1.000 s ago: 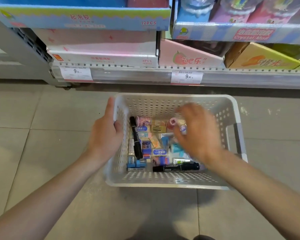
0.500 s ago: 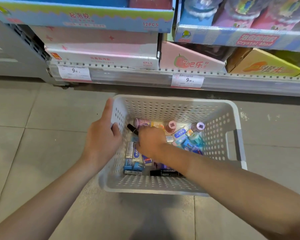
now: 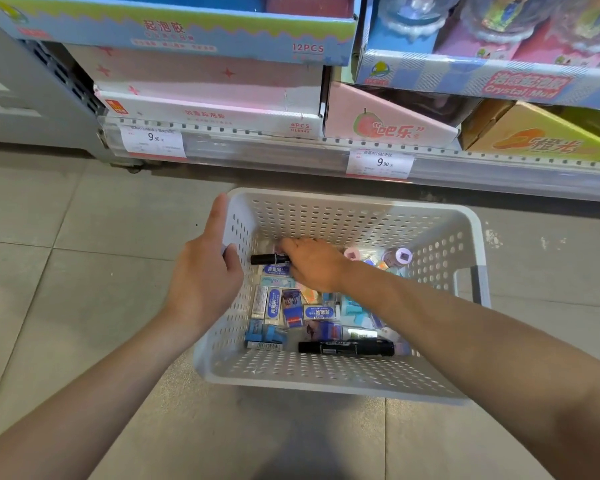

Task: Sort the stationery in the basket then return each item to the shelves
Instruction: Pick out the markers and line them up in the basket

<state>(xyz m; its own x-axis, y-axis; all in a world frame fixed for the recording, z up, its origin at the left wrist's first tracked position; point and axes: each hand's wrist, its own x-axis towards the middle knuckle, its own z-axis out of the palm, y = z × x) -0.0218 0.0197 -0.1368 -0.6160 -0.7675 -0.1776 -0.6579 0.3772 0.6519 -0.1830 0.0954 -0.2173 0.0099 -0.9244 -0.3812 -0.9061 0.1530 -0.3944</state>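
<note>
— Which step is this?
— Sorting: the right hand [image 3: 314, 268] grasps a black marker [image 3: 269, 259] low inside the basket [image 3: 357, 384]; the left hand [image 3: 205, 271] grips its rim.
— Next?
— Probably lift it clear, then find its shelf.

We see a white perforated plastic basket [image 3: 343, 374] on grey floor tiles [image 3: 49, 271], two black markers [image 3: 346, 347] and blue-and-white eraser boxes [image 3: 273, 305] inside it.
</note>
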